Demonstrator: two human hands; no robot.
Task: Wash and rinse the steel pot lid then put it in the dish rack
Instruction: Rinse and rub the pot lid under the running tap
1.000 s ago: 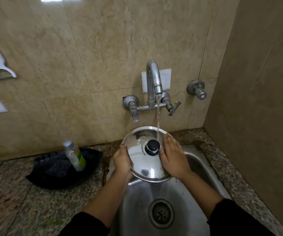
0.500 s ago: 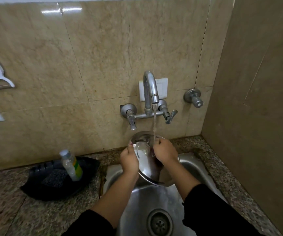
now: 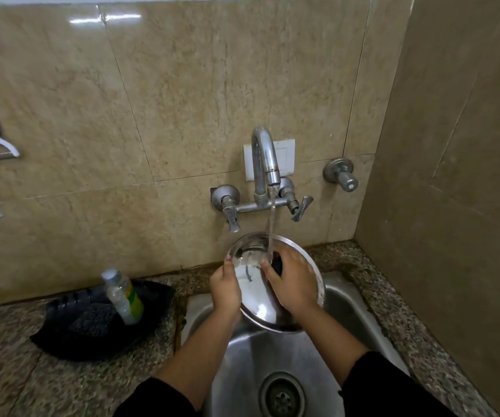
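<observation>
Left grip (image 3: pixel 224 288) clamps steel pot lid (image 3: pixel 253 299) rim; right grip (image 3: pixel 290 281) curls over its knob.

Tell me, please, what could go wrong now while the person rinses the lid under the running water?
1. The steel pot lid is wet and held tilted over the sink by the left hand at its rim; it might slip and drop.
2. Water from the tap lands near the right hand and could splash onto the counter.
</observation>
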